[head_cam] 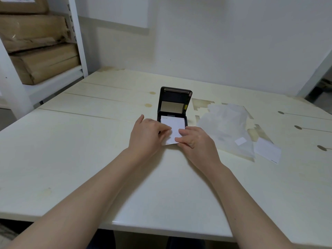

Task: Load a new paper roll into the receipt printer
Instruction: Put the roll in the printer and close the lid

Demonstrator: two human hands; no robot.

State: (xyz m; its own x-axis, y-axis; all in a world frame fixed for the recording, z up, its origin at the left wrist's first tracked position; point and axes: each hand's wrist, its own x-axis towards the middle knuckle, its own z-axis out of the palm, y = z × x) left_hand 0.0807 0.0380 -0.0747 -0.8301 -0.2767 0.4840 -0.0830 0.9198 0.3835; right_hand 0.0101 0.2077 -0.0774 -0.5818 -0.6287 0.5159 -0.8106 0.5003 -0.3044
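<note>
Holding a white paper strip [173, 129] by its near end, I have my left hand [148, 134] and right hand [195, 140] pinching it from either side, fingers closed on the edges. Its long axis runs from the small black receipt printer [175, 106] toward me. The printer sits mid-worktop [89, 141], lid raised upright. Both forearms reach forward, palms down.

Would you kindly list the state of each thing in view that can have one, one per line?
printer: lid open, standing upright
paper: white sheet lying in the open bay, near end hanging out over the front
left hand: fingers pinching the paper's left edge
right hand: fingers pinching the paper's right edge
clear wrapper: opened, lying flat on the table
</note>
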